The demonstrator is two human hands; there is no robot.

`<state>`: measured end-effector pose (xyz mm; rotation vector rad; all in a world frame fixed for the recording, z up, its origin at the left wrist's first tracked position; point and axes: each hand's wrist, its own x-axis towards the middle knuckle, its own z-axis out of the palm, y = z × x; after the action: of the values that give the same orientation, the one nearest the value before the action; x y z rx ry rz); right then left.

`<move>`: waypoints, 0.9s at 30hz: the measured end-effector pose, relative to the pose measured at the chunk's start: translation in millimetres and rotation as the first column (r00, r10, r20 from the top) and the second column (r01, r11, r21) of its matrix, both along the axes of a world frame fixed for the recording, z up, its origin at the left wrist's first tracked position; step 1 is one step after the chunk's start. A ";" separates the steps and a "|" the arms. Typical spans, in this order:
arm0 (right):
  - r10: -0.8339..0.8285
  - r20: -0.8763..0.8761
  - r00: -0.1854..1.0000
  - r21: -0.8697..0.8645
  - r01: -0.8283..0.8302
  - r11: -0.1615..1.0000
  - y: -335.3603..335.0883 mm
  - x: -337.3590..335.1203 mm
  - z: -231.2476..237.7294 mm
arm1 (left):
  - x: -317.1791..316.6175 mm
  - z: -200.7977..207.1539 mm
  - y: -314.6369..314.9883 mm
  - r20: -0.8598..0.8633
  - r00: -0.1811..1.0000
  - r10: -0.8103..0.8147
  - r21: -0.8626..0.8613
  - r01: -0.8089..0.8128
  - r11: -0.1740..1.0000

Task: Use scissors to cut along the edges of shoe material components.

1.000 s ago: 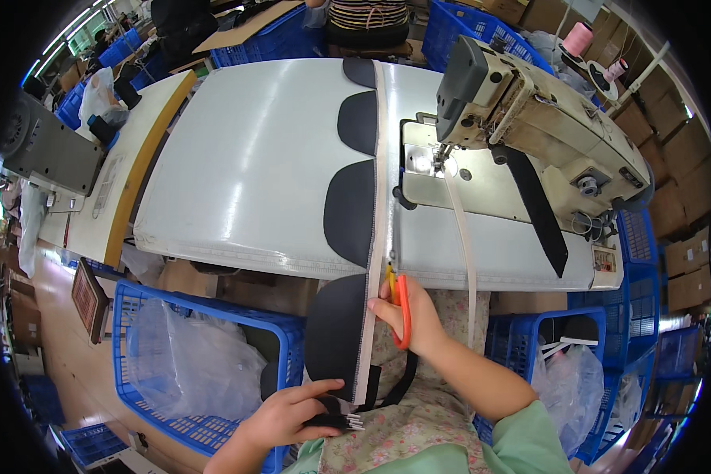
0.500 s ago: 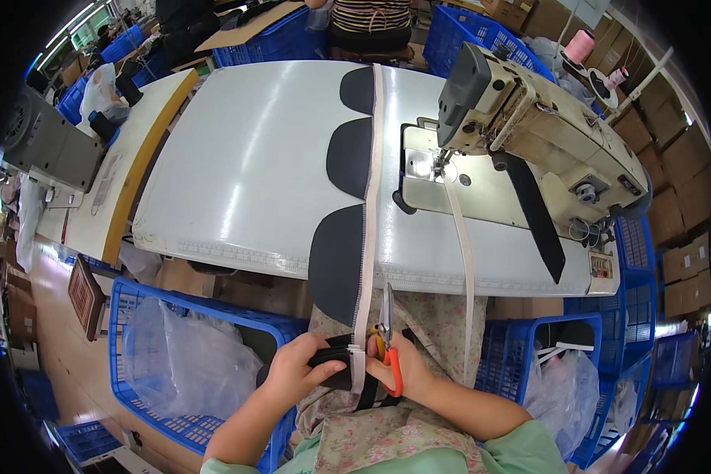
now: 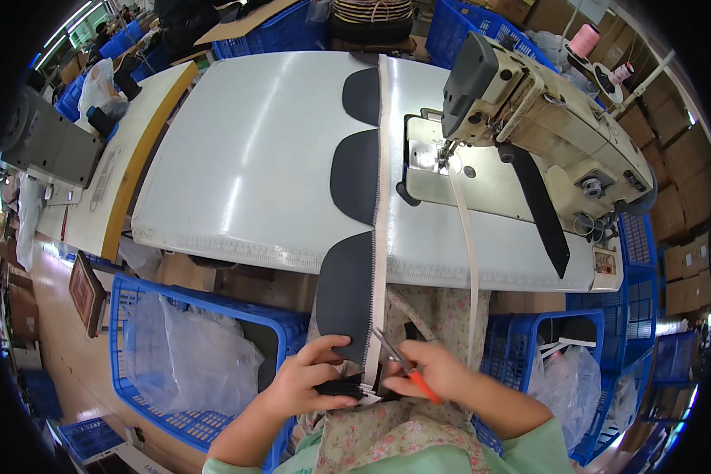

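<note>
A pale tape [image 3: 383, 142] with dark rounded fabric pieces [image 3: 354, 174] stitched along its left edge runs down the table and over its front edge to my lap. My left hand [image 3: 304, 378] is closed around a small stack of dark pieces [image 3: 341, 389] with pale ends, close to the tape's lower end. My right hand [image 3: 434, 371] grips scissors [image 3: 393, 350] with orange handles. Their blades point up and left, the tip beside or on the tape at the lowest rounded piece; whether they touch I cannot tell. Part of the handles is hidden by my fingers.
A sewing machine [image 3: 553, 126] stands on the white table [image 3: 237, 158], with a narrow pale tape [image 3: 464, 221] hanging from its needle area and a black strip [image 3: 539, 209] alongside. Blue baskets [image 3: 205, 288] with plastic bags flank my lap. A floral apron [image 3: 419, 430] covers my lap.
The tape with its rounded pieces has slid towards me, and another piece shows at the far edge. My left hand lowered with the stack; the scissors swung from upright to slanting left.
</note>
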<state>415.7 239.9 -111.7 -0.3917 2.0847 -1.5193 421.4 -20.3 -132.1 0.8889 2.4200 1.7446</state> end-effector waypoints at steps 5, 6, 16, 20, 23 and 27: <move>0.364 0.035 0.931 0.323 -0.355 0.877 64.6 -33.1 57.9 | -0.4 9.1 -7.1 -0.027 0.999 -0.028 -0.072 0.026 0.997; 0.457 0.106 0.883 0.418 -0.457 0.786 73.3 -34.5 57.5 | -2.1 10.4 -5.6 -0.080 0.997 -0.018 -0.064 0.013 0.998; 0.551 0.261 0.793 0.465 -0.603 0.648 57.1 -35.8 45.6 | -1.4 18.5 -0.5 -0.132 0.991 -0.034 -0.143 0.015 0.990; 0.549 0.288 0.785 0.472 -0.615 0.632 49.3 -40.1 47.0 | 0.0 18.2 -0.1 -0.138 0.990 -0.032 -0.153 0.011 0.988; 0.556 0.252 0.792 0.444 -0.605 0.661 52.2 -38.4 42.4 | 0.2 17.2 0.2 -0.136 0.990 -0.037 -0.146 0.017 0.989; 0.549 0.245 0.800 0.424 -0.597 0.681 54.5 -37.5 38.8 | -1.4 16.8 0.5 -0.143 0.989 -0.041 -0.130 0.022 0.991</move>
<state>378.2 294.4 -73.0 -0.6827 1.9115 -0.6018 419.9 -19.8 -115.3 1.0672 2.5573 1.5440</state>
